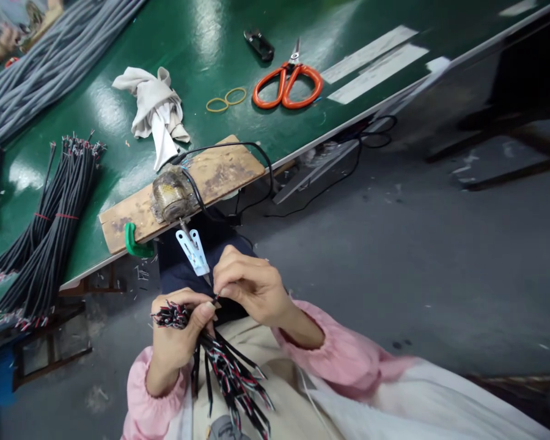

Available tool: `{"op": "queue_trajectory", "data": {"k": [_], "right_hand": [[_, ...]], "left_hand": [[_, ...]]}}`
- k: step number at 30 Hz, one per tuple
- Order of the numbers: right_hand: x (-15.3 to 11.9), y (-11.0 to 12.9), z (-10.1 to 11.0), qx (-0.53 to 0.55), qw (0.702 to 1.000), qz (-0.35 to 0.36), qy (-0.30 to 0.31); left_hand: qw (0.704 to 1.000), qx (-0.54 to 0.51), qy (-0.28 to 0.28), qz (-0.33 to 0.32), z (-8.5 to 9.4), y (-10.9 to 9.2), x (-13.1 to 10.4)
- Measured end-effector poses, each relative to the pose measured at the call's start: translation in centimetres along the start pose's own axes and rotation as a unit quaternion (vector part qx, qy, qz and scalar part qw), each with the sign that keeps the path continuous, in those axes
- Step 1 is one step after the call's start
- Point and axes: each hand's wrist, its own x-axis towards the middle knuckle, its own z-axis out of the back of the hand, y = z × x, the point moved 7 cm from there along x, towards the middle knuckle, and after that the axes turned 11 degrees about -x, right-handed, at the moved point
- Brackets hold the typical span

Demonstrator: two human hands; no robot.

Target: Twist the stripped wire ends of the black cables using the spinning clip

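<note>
A bundle of short black cables [233, 379] with red and white wire ends is wrapped in my left hand [178, 330], above my lap. My right hand [252, 284] pinches the end of one cable beside my left thumb. Just beyond my hands, a light blue clothespin [193, 252] is clipped on a thin metal tip. That tip sticks out from a motor-like device [172, 194] on a wooden board [229, 165]. A green clamp [136, 240] grips the board at the table's edge.
The green table [165, 36] bears black cable bundles [55, 232], grey cables [50, 67], a white cloth [153, 107], rubber bands [226, 99], orange-handled scissors [287, 85], a black cutter [259, 45] and paper strips [378, 73]. Another person's hand [9, 38] shows at the top left.
</note>
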Motion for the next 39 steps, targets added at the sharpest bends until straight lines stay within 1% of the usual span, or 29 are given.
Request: {"op": "queue_trajectory", "data": {"k": [1,2,3,5,6,7,8,9,10,11,13,14,15,17,20,23,26,28,30,32,34,36,39], "right_hand": [[-0.1,-0.4,-0.4,0.036,0.999,-0.024,0.005],[-0.3,-1.0,-0.8,0.083,0.995,-0.062,0.011],[-0.6,-1.8,-1.4,0.136,0.984,-0.112,0.023],[-1.2,-3.3,-2.8,0.233,0.944,-0.228,0.055],[-1.4,-3.8,-3.4,0.259,0.923,-0.278,0.064],[-1.3,-4.3,-3.5,0.263,0.911,-0.312,0.063],[-0.9,-4.5,-3.4,0.246,0.910,-0.329,0.052],[-0.2,-4.6,-2.9,0.212,0.919,-0.330,0.030],[0.7,-4.4,-2.2,0.171,0.934,-0.314,0.001],[1.7,-4.1,-1.8,0.130,0.947,-0.294,-0.014],[3.4,-3.4,-1.4,0.075,0.960,-0.269,-0.019],[3.9,-3.3,-1.7,0.076,0.959,-0.273,-0.003],[4.3,-3.3,-2.1,0.095,0.955,-0.282,0.014],[4.4,-3.5,-3.1,0.166,0.935,-0.310,0.043],[4.0,-3.8,-4.1,0.259,0.904,-0.335,0.059],[3.5,-4.1,-4.7,0.308,0.885,-0.340,0.076],[2.7,-5.0,-5.0,0.349,0.859,-0.366,0.075],[2.0,-6.0,-5.0,0.370,0.838,-0.398,0.058],[1.3,-7.0,-4.8,0.378,0.826,-0.417,0.039],[0.8,-7.6,-4.3,0.370,0.830,-0.416,0.027],[0.4,-7.7,-3.5,0.342,0.852,-0.396,0.018],[0.1,-7.2,-2.3,0.282,0.887,-0.366,0.004],[-0.1,-5.5,-0.5,0.144,0.942,-0.304,-0.006]], "left_hand": [[1.000,-0.006,0.006,-0.006,-0.1,-0.2,0.1],[1.000,-0.009,0.011,-0.014,-0.2,-0.4,0.3],[1.000,-0.011,0.014,-0.026,-0.3,-0.6,0.4],[0.999,-0.006,0.012,-0.051,-0.4,-1.1,0.6],[0.998,-0.001,0.004,-0.061,-0.3,-1.4,0.6],[0.997,0.007,-0.006,-0.071,-0.2,-1.6,0.6],[0.996,0.015,-0.018,-0.081,0.0,-1.9,0.6],[0.995,0.022,-0.030,-0.090,0.2,-2.1,0.5],[0.994,0.029,-0.043,-0.099,0.4,-2.4,0.4],[0.992,0.034,-0.055,-0.107,0.7,-2.6,0.3],[0.989,0.044,-0.074,-0.121,1.0,-2.9,0.2],[0.987,0.047,-0.082,-0.128,1.2,-3.1,0.2],[0.986,0.048,-0.087,-0.133,1.3,-3.2,0.3],[0.986,0.046,-0.089,-0.136,1.3,-3.3,0.5],[0.988,0.034,-0.093,-0.122,1.1,-3.1,1.0],[0.989,0.008,-0.103,-0.105,0.8,-2.9,1.4],[0.990,-0.007,-0.106,-0.096,0.6,-2.7,1.6],[0.990,-0.004,-0.105,-0.096,0.5,-2.7,1.5],[0.990,0.002,-0.105,-0.096,0.5,-2.8,1.4],[0.990,0.012,-0.104,-0.092,0.6,-2.8,1.2],[0.992,0.024,-0.095,-0.084,0.6,-2.9,1.0],[0.995,0.034,-0.069,-0.065,0.3,-2.6,0.9],[0.999,0.036,-0.030,0.006,-0.1,-1.3,1.0]]}}
